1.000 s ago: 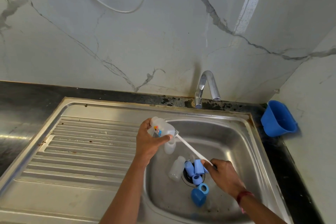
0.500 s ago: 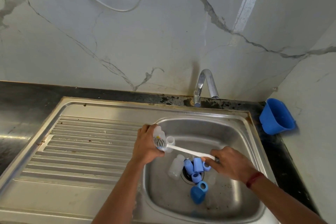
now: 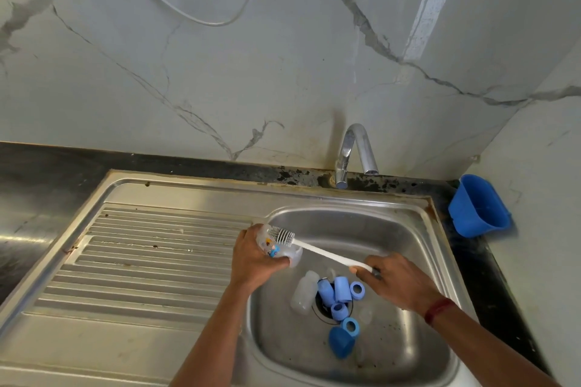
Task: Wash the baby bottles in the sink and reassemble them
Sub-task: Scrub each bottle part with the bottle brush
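The drain (image 3: 325, 313) sits in the floor of the steel sink (image 3: 408, 229). Closest to the person, on the near side of the drain, a big blue cap (image 3: 341, 344) lies on its side, with a blue ring (image 3: 350, 326) touching it. Right on the drain lie more blue bottle parts (image 3: 338, 292), bunched together. Just left of the drain, a clear bottle (image 3: 303, 292) with no top lies on its side.

A little past the drain, to its right, the right hand (image 3: 399, 283) has its fingers curled round the end of a white bottle brush (image 3: 327, 253). The brush handle slants away to the left of the drain. There the left hand (image 3: 254, 258) is wrapped round a second baby bottle (image 3: 278, 250) with a small colour picture on it, up by the left edge of the bowl. The bristle end of the brush lies on the outside of this bottle.

Far left of the drain is the ribbed draining board (image 3: 151, 261). Behind the drain, at the back of the sink, stands a shiny tap (image 3: 355, 151). Back and far right of the drain, a blue tub (image 3: 479, 206) sits in the corner. Farthest off is a grey marble wall (image 3: 283, 72) with a thin white cord (image 3: 217, 24) hanging in a loop.
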Demonstrator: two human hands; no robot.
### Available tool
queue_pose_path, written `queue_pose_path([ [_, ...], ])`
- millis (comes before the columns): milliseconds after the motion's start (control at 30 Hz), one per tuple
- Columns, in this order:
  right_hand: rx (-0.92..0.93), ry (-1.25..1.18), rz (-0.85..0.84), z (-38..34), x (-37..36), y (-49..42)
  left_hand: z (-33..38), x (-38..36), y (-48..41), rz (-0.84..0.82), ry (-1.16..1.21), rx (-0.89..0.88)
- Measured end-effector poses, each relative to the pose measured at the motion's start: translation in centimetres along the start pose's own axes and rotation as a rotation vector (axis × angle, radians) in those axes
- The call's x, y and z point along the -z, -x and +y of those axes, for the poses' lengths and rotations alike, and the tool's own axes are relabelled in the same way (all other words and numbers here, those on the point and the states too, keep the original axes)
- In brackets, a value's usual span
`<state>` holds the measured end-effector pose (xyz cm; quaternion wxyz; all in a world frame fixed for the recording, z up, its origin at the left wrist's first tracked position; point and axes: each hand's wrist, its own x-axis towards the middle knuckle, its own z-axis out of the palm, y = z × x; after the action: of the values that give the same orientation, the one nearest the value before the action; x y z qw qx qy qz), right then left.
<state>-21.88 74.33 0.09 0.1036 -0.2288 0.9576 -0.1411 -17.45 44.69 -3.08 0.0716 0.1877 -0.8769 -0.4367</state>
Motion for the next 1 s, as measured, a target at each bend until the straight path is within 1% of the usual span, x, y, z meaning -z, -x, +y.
queue_pose_path([
  [100,-0.006,-0.083,-0.009,0.4,-0.8,0.8,-0.4,0.4,-0.2,0.080,0.024,0.030],
  [167,-0.001,-0.101,-0.015,0.6,-1.0,1.2,-0.6,0.6,-0.3,0.099,0.026,0.052],
  [300,-0.017,-0.124,-0.025,0.5,-1.2,1.1,-0.5,0.7,-0.2,0.045,0.008,-0.003],
  [400,-0.048,-0.255,0.033,0.2,-1.4,0.7,0.1,0.6,0.4,-0.030,0.014,-0.031],
  [467,-0.062,-0.293,0.067,0.3,-1.5,0.5,0.3,0.2,0.9,-0.063,0.029,-0.045],
  [500,-0.060,-0.300,0.074,0.2,-1.6,0.5,0.5,0.1,1.1,-0.049,0.077,-0.022],
  [633,-0.029,-0.321,0.110,0.2,-2.1,1.2,1.0,0.2,0.8,0.059,0.489,0.223],
  [767,-0.045,-0.375,0.099,0.6,-2.3,2.0,1.1,0.1,0.5,0.093,0.716,0.373],
  [833,-0.060,-0.398,0.094,0.6,-2.3,2.1,1.0,-0.1,0.6,0.029,0.766,0.407],
  [933,-0.106,-0.389,0.087,0.8,-2.6,2.1,1.6,-0.6,1.7,-0.148,0.755,0.361],
  [1000,-0.137,-0.385,0.078,0.9,-3.0,2.0,1.9,-0.9,2.4,-0.198,0.749,0.341],
])
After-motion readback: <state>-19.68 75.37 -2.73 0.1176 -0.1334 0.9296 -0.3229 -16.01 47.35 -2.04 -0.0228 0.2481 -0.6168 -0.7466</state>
